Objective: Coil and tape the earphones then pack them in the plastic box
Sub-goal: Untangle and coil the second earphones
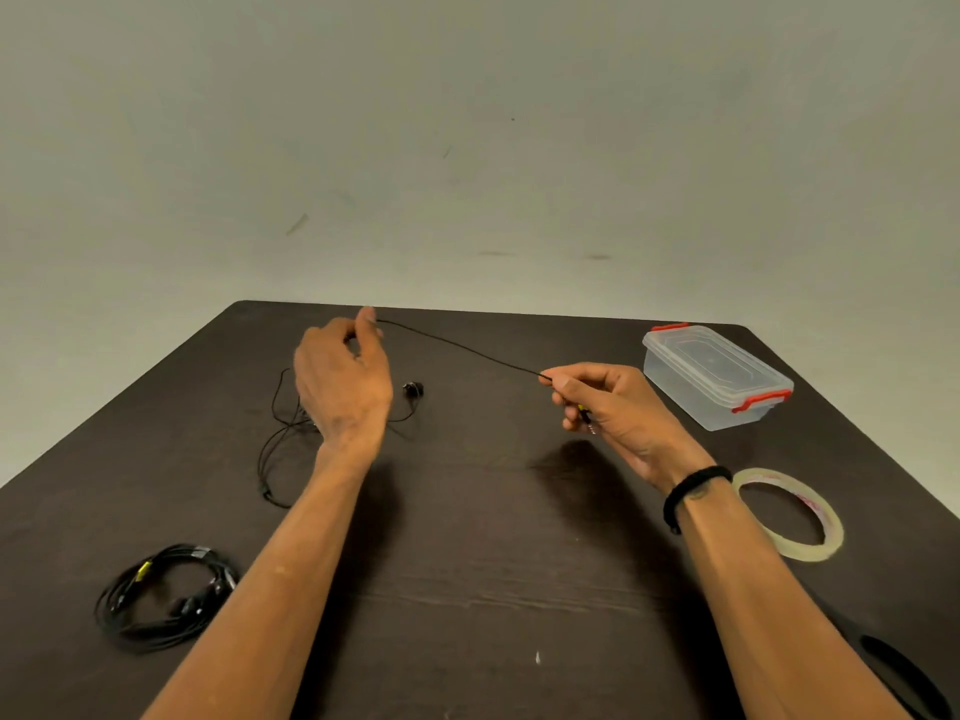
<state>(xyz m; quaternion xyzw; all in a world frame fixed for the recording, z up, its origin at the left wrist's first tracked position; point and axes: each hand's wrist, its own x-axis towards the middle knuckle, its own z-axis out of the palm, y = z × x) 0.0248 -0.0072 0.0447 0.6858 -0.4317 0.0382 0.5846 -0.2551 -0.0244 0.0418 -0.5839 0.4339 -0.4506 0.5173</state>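
Your right hand (610,407) pinches the earphone cable (457,345) near its jack; your left hand (343,376) pinches it farther along, the span between them taut. The loose remainder lies under your left fingers. Keep tension even and lay equal loops toward your right fingertips.

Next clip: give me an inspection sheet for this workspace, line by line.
Surface: dark brown wooden table, scuffed.
Job's things: black earphone cable stretched between both hands; clear plastic box with red clips, lid on; clear tape roll lying flat.
Clutter: nothing seen.
Hands: left hand pinches the cable; right hand grips its plug end.
Cables: coiled black earphones at near left; loose slack behind left hand.
Surroundings: plain grey wall.
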